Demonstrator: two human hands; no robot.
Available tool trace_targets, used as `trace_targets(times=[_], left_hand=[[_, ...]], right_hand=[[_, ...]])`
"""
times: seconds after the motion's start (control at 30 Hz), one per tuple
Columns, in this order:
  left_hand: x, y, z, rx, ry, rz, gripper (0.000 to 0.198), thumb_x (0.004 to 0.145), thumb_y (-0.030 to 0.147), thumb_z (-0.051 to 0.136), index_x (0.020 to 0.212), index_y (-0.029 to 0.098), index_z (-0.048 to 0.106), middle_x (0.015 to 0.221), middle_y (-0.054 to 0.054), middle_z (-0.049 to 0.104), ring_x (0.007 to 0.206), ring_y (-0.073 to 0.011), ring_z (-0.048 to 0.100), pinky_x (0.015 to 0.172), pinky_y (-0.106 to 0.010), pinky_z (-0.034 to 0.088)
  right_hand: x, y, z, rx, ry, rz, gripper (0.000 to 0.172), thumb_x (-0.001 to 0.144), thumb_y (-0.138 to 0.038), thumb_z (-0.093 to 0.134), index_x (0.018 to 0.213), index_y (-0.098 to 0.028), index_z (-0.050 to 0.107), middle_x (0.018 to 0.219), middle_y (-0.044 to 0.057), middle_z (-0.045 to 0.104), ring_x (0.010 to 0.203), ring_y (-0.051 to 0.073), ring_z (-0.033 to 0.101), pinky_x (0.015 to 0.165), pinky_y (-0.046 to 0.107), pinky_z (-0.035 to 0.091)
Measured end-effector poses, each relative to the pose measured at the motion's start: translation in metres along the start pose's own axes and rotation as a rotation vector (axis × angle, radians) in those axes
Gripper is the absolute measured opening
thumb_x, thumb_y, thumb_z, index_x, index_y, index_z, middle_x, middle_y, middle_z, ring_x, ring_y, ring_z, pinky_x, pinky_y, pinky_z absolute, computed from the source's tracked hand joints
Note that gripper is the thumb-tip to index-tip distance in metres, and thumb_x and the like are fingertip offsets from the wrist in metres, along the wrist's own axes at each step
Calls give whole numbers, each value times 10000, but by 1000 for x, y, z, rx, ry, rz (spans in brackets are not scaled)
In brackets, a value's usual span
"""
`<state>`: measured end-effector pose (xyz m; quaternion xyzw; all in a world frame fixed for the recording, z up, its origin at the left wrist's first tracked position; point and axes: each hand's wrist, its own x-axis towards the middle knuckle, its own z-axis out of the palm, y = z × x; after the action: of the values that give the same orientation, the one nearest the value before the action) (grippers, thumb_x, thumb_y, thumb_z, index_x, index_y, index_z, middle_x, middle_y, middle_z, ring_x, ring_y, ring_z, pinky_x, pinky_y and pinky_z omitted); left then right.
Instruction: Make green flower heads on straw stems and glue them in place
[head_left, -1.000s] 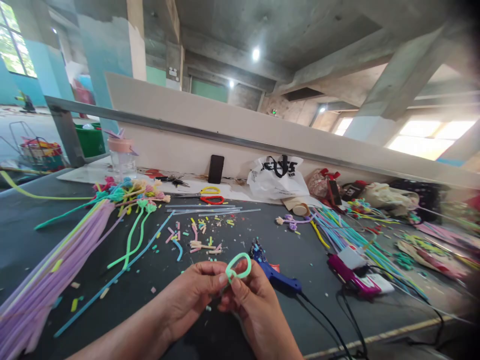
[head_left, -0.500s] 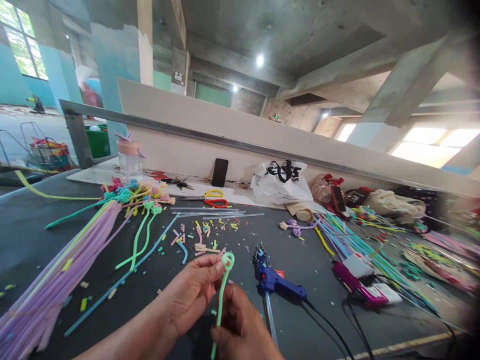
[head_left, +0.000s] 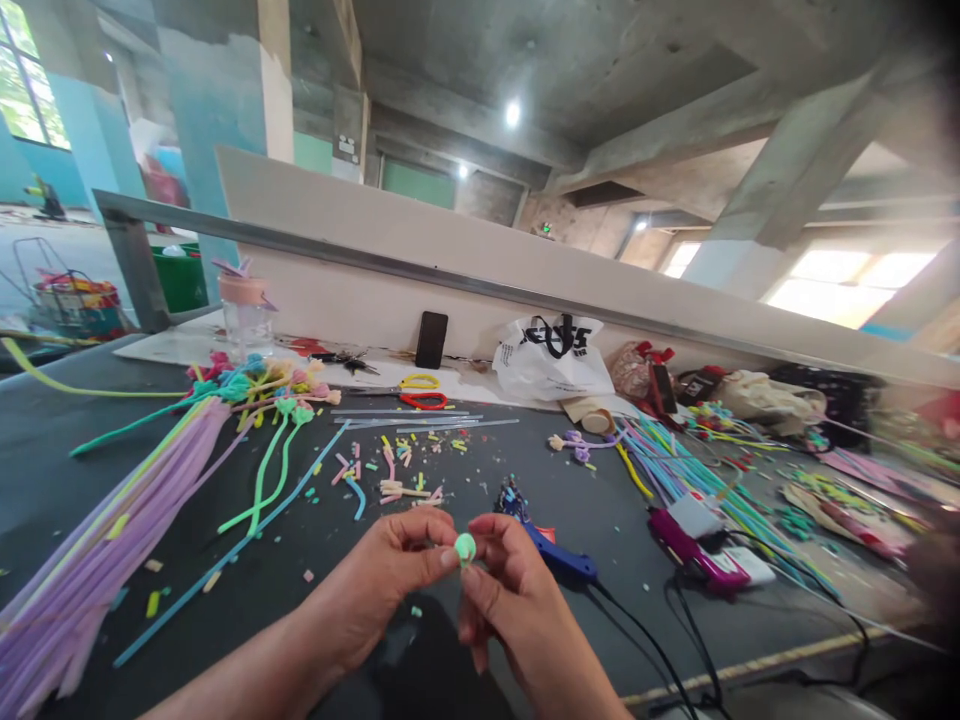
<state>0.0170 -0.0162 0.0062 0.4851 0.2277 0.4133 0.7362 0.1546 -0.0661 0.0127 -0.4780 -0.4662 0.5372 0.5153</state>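
Note:
My left hand (head_left: pixel 401 570) pinches a light green chenille stem (head_left: pixel 465 546) between thumb and fingertips, at its small coiled end. On the other side of the coil, my right hand (head_left: pixel 506 580) has its thumb and fingers closed on the same stem. The stem's long tail does not show; the hands seem to hide it. A blue glue gun (head_left: pixel 559 558) lies just beyond my right hand and is partly covered by it. Short cut pieces (head_left: pixel 409 491) in pink, cream and yellow are scattered past my left hand.
Purple stems (head_left: pixel 142 510) lie bundled at left beside finished-looking flowers (head_left: pixel 255 385). Scissors (head_left: pixel 424 399), clear glue sticks (head_left: pixel 420 418), a phone (head_left: pixel 431 340) and a white bag (head_left: pixel 551 360) are at the back. At right are a magenta glue gun (head_left: pixel 694 550), cords and blue-green stems (head_left: pixel 675 460).
My right hand has moved up from the stem's lower tail to its coiled end, meeting my left fingertips. The coil has turned, and the hanging tail is out of sight. The view has shifted slightly.

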Motion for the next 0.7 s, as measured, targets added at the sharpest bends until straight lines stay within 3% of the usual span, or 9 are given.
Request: trace_targets(times=[0.13, 0.33, 0.57, 0.7], left_hand=[[1, -2, 1, 170, 49, 89, 160, 680, 295, 713, 620, 154, 668, 730, 14, 490, 731, -120, 472, 700, -238, 357], [1, 0, 1, 449, 66, 229, 133, 751, 260, 643, 677, 164, 697, 719, -5, 547, 719, -129, 515, 690, -240, 387], [-3, 1, 3, 639, 95, 428, 130, 794, 199, 601, 702, 162, 685, 749, -21, 588, 743, -128, 562, 704, -229, 430], [-4, -1, 1, 734, 116, 539, 129, 803, 162, 584, 716, 160, 679, 754, -28, 600, 755, -126, 575, 709, -223, 447]], right_hand=[[2, 5, -1, 72, 14, -24, 349, 737, -421, 677, 845, -204, 426, 530, -108, 498, 354, 50, 485, 269, 110, 374], [1, 14, -1, 207, -39, -23, 268, 825, -382, 609, 787, -204, 412, 377, -119, 479, 253, 28, 369, 247, 90, 323], [1, 6, -2, 351, -134, 56, 249, 840, -349, 590, 748, -212, 404, 347, -107, 472, 222, 25, 304, 228, 85, 273], [-1, 2, -7, 447, -170, 203, 250, 800, -287, 642, 758, -217, 406, 528, -104, 524, 257, -14, 248, 237, 72, 234]])
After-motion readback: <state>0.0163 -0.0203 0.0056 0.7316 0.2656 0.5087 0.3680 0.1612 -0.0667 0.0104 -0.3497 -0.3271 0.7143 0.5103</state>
